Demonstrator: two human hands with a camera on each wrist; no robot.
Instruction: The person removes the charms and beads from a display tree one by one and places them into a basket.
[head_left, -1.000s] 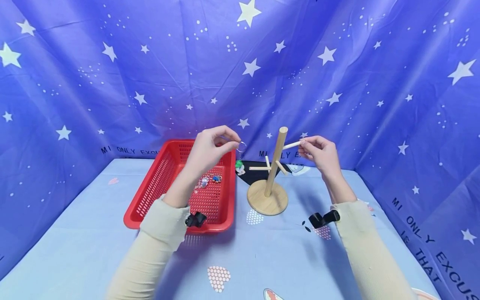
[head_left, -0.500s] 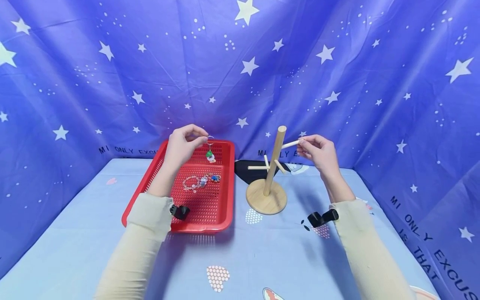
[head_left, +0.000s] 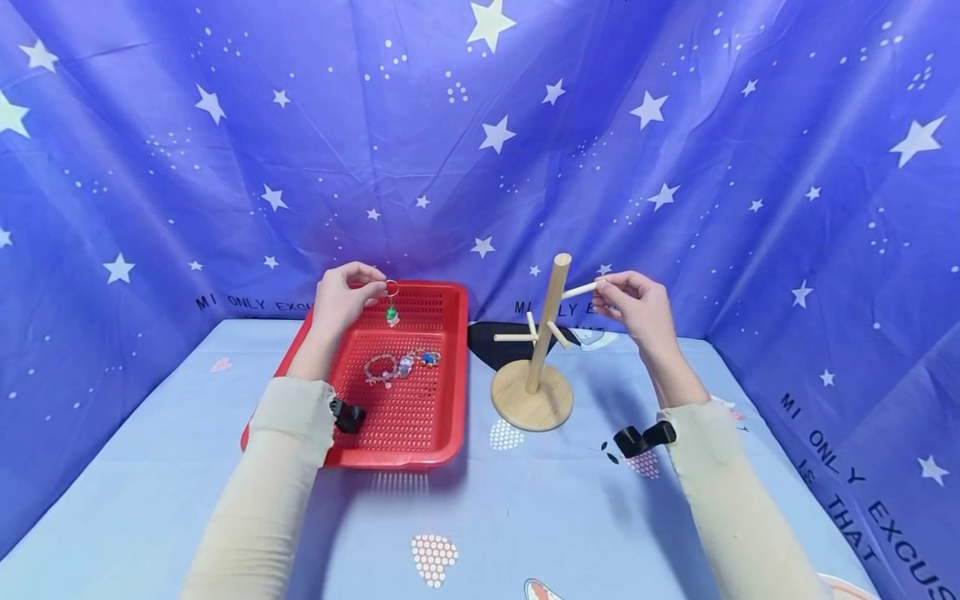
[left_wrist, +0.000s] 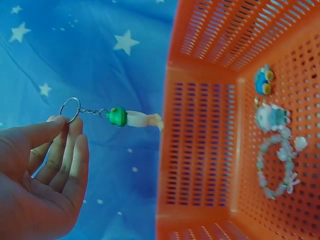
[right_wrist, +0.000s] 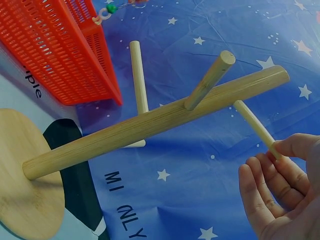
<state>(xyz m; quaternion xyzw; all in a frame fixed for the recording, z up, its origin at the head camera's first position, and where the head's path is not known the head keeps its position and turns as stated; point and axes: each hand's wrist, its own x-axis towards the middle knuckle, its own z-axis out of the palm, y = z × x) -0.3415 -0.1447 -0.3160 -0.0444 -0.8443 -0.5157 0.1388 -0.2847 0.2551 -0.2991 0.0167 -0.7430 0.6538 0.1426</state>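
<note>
My left hand (head_left: 341, 296) pinches the metal ring of a keychain (head_left: 392, 315) between thumb and forefinger. From the ring hangs a short chain with a small figure, green on top and white below, above the back part of the red basket (head_left: 459, 375). At the wooden stand (head_left: 551, 321), my right hand (head_left: 637, 308) pinches the tip of the upper right peg (right_wrist: 257, 125). Inside the basket lie a pale beaded bracelet (left_wrist: 262, 167), a white and grey-blue charm (left_wrist: 272, 117) and a blue charm (left_wrist: 264, 80).
The stand's round base (head_left: 510, 400) rests on the light blue tablecloth (head_left: 495, 517), right of the basket. Several other pegs (head_left: 516, 337) stick out from its post. Behind the table hangs a blue star-patterned curtain (head_left: 420, 125).
My left hand has moved left with the keychain, from near the stand to over the basket's back left. The right hand stays at the peg.
</note>
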